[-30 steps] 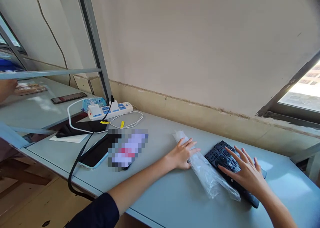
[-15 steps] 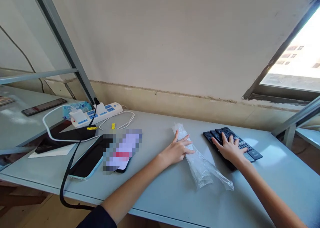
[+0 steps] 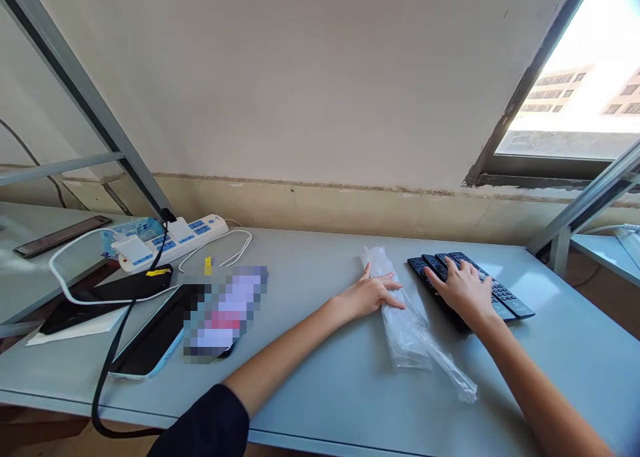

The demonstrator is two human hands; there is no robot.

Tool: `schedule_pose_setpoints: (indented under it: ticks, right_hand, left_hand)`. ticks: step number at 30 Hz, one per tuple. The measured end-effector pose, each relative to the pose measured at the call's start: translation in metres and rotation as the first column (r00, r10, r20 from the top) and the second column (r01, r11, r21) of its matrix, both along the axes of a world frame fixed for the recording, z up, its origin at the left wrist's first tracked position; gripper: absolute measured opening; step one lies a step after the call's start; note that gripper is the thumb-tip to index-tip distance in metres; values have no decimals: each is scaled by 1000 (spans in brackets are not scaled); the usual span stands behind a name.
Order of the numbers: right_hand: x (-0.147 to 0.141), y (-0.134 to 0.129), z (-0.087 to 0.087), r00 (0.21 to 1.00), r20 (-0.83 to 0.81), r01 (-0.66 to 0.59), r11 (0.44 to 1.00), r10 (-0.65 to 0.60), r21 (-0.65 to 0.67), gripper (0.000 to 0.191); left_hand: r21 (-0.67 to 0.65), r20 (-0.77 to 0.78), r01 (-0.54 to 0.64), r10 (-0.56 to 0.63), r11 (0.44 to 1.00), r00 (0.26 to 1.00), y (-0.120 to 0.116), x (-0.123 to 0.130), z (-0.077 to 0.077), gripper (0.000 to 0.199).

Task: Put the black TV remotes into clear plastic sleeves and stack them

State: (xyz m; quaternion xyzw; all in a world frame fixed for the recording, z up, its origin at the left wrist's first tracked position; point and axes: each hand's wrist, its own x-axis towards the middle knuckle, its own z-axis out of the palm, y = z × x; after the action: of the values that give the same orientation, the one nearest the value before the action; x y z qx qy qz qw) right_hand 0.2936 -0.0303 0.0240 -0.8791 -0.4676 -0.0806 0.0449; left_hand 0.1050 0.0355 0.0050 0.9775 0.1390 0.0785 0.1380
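Observation:
On the desk, my left hand (image 3: 371, 291) lies across a crumpled clear plastic bag (image 3: 407, 340). Its thumb points up and its fingers stretch out over the plastic; how the undersides of the fingers touch it is hidden. To the right, several black remote controls (image 3: 505, 295) sit side by side at a slant, their button faces upward. My right hand (image 3: 466, 291) rests on them with its fingers spread, covering part of their middle.
A phone with a blurred screen (image 3: 227, 310) and a black-screened phone in a pale blue case (image 3: 155, 333) lie left. Behind them are a white power strip (image 3: 200, 233), a charger with a white cable (image 3: 133, 249) and a black strap (image 3: 107, 377). Metal posts flank the desk (image 3: 310, 390).
The view has turned a little to the right. The remote controls are fanned wider under my right hand. The bag's lower end has shifted slightly, and my left hand stays on it.

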Motion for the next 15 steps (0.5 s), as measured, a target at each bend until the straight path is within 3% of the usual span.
schedule_pose_setpoints:
  ticks: [3, 8, 11, 15]
  right_hand:
    - [-1, -2, 9, 996, 22, -89, 994, 87, 67, 49]
    - [-4, -7, 19, 995, -35, -87, 994, 90, 68, 34]
    - [-8, -9, 20, 995, -51, -85, 995, 87, 47, 27]
    - [-11, -12, 18, 993, -52, -103, 994, 104, 19, 26]
  left_hand:
    - [42, -69, 27, -24, 999, 997, 1, 15, 10, 52]
    - [-1, -104, 102, -102, 995, 989, -13, 12, 29, 58]
    - [27, -75, 120, -118, 992, 990, -25, 7, 34, 50]
    - [151, -120, 189, -172, 970, 978, -35, 11, 29, 31]
